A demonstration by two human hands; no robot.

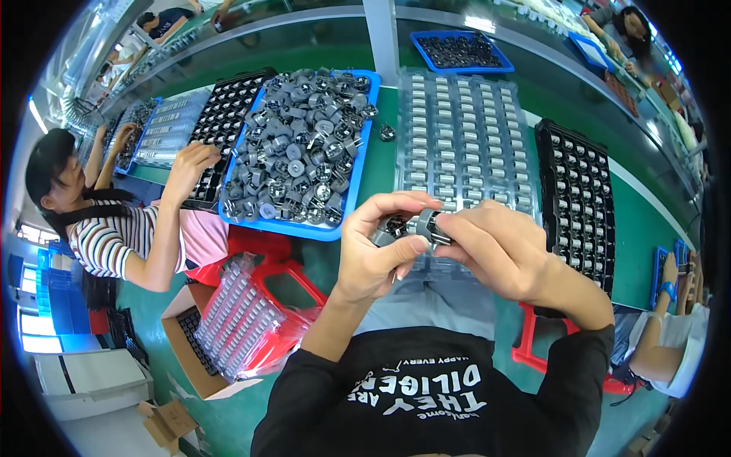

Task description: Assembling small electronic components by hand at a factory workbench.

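My left hand (373,247) is curled around a dark grey round part with metal pins (391,228). Close against it, the fingertips of my right hand (499,247) pinch a second grey round pinned part (429,224). A short metal cylinder seems to sit between the two, partly hidden by fingers. Both hands are above the near edge of a clear plastic tray (417,95) with rows of small silver cylinders. Left of it, a blue bin (364,164) is heaped with grey round pinned parts (301,145).
A loose part (387,133) lies between bin and tray. At the right stands a black tray (542,137) of silver cylinders. Another blue bin (463,70) is at the back. A co-worker (145,221) reaches over a black tray (221,114) at left. A cardboard box (179,324) and red stools are below.
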